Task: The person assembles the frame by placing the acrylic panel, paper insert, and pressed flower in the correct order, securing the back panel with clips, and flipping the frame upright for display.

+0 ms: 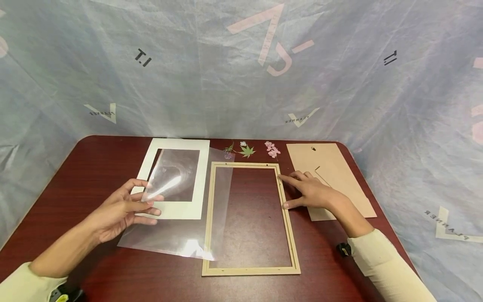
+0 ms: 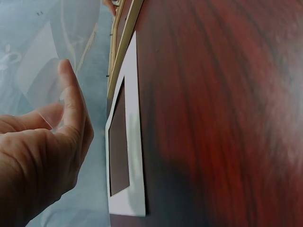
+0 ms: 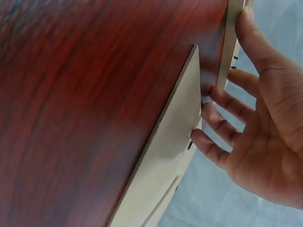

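Note:
My left hand (image 1: 118, 212) pinches a clear plastic sheet (image 1: 170, 239) between thumb and fingers near the sheet's left side. The sheet is tilted and overlaps a white mat board (image 1: 194, 209) and the left bar of a wooden picture frame (image 1: 250, 271). Light glares off its surface. The frame lies flat in the middle of the table. At its right bar, the thumb and index finger of my right hand (image 1: 315, 193) rest on the wood, the other fingers spread loosely. In the right wrist view, the thumb lies on the frame edge (image 3: 229, 42).
A brown backing board (image 1: 336, 167) with a small hanger lies on the right, beneath and beyond my right hand. Behind the frame are a green leaf (image 1: 247, 151), pink flowers (image 1: 272, 149) and smaller sprigs (image 1: 229, 149). A grey cloth (image 1: 241, 92) hangs behind the dark red table (image 1: 94, 167).

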The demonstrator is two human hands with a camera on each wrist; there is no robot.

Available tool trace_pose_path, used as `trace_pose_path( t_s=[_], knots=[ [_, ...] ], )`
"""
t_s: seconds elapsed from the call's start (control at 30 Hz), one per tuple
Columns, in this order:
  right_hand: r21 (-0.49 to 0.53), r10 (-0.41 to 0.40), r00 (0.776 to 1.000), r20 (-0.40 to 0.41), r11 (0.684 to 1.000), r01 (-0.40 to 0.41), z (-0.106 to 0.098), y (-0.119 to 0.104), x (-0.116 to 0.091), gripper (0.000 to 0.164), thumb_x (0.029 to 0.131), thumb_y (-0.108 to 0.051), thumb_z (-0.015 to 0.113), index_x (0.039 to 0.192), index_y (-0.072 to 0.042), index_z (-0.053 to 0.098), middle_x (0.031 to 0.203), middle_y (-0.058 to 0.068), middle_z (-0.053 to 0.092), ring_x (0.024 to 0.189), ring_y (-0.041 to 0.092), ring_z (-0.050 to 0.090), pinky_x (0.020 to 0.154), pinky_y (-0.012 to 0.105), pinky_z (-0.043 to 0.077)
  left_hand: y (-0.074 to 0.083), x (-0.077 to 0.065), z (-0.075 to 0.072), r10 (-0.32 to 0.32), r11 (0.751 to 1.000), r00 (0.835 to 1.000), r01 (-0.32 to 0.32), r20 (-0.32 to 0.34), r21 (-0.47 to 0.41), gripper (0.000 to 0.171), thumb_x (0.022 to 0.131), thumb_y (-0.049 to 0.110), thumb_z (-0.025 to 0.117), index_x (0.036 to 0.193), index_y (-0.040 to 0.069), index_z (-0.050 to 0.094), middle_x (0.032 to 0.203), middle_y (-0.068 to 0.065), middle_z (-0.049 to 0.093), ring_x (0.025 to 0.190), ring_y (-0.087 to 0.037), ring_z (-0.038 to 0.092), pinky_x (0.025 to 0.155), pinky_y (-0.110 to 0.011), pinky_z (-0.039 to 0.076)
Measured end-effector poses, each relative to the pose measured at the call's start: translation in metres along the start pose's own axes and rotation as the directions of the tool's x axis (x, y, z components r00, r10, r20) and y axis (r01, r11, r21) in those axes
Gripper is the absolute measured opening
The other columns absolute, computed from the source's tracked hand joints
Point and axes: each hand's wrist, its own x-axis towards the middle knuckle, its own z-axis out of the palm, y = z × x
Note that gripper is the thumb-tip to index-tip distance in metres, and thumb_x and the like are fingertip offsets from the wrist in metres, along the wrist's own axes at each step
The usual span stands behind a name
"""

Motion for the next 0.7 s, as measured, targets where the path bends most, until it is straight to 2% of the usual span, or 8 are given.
trace_pose_path(
  t_s=[0.3,0.53,0.7],
  knots=[
    [-0.022,0.009,1.000,0.001,1.000,-0.009,0.002,0.000,0.000,0.098,0.093,-0.060,0.088,0.173,-0.021,0.047,0.157,0.019,0.057,0.131,0.041,0.055,0.108,0.067,0.049,-0.009,0.007,0.020,-0.059,0.998,0.998,0.059,-0.026,-0.004,0.042,0.110,-0.015,0.052,0.134,0.019,0.045,0.134,-0.013,0.080,0.104,-0.028,0.085,0.093,-0.052,0.070],
    [-0.030,0.005,1.000,-0.008,1.000,-0.005,0.003,0.001,-0.001,0.098,0.094,-0.060,0.088,0.173,-0.021,0.047,0.159,0.019,0.057,0.134,0.044,0.053,0.108,0.069,0.049,-0.015,0.011,0.034,-0.077,0.997,0.997,0.077,-0.004,-0.015,0.042,0.110,-0.014,0.055,0.135,0.019,0.045,0.136,-0.015,0.078,0.105,-0.027,0.085,0.094,-0.052,0.069],
    [-0.013,0.011,1.000,-0.007,1.000,-0.011,0.002,0.002,-0.001,0.097,0.094,-0.059,0.088,0.174,-0.022,0.046,0.168,0.021,0.051,0.145,0.050,0.049,0.112,0.075,0.045,-0.019,0.011,0.043,-0.093,0.995,0.996,0.093,-0.005,-0.027,0.042,0.110,-0.013,0.055,0.134,0.021,0.045,0.136,-0.015,0.077,0.105,-0.027,0.085,0.095,-0.052,0.069]
  ],
)
